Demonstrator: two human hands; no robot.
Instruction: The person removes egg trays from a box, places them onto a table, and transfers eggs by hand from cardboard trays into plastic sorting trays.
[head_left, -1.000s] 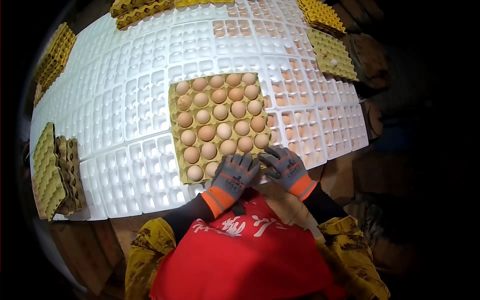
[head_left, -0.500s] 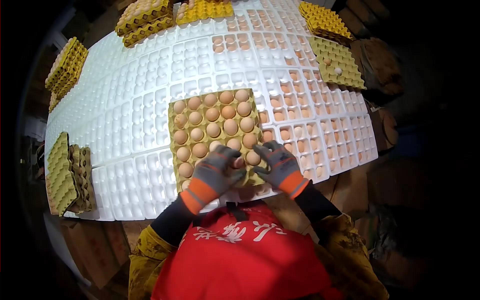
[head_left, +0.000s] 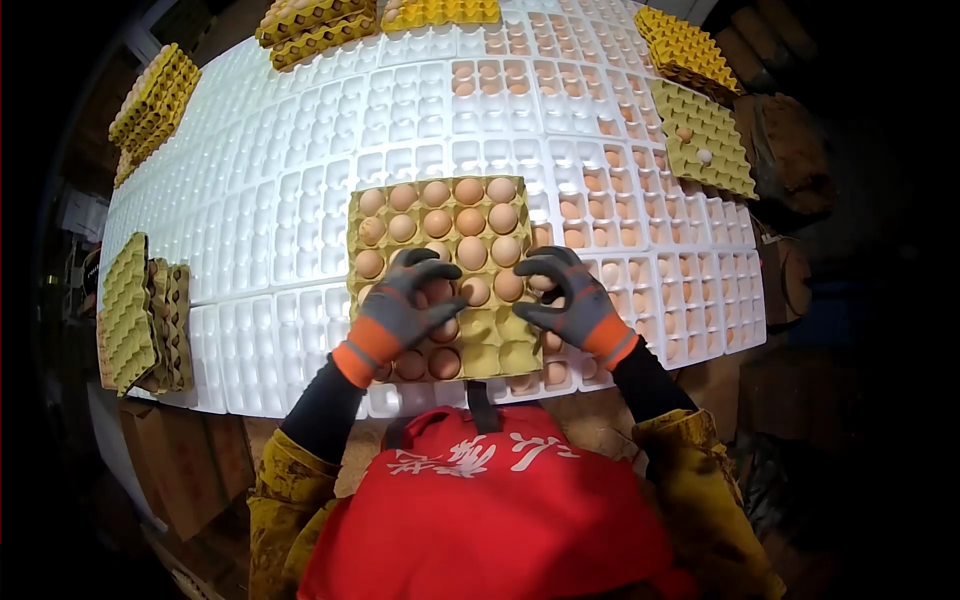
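Observation:
A pulp egg tray (head_left: 505, 355) bearing several brown eggs (head_left: 470, 252) lies in front of me, on white moulded trays. My left hand (head_left: 410, 300), in a grey glove with an orange cuff, is over the tray's left-middle part. Its fingers and thumb curl around an egg (head_left: 437, 291); the glove partly hides it. My right hand (head_left: 572, 300), gloved alike, is at the tray's right edge with an egg (head_left: 542, 284) between thumb and fingers. Bare cups show at the tray's near right corner.
White moulded trays (head_left: 230, 220) cover the table; eggs sit in many right-hand cells. Stacked pulp trays stand at left (head_left: 130, 315), far left (head_left: 155, 105) and far right (head_left: 685, 50). A pulp tray (head_left: 705, 135) with two eggs lies at right. Cardboard boxes (head_left: 185, 465) stand below the table.
My hands have moved apart and away from the tray's near right part, where cups now show bare. The right hand has taken an egg out to the tray's edge. The view has shifted slightly.

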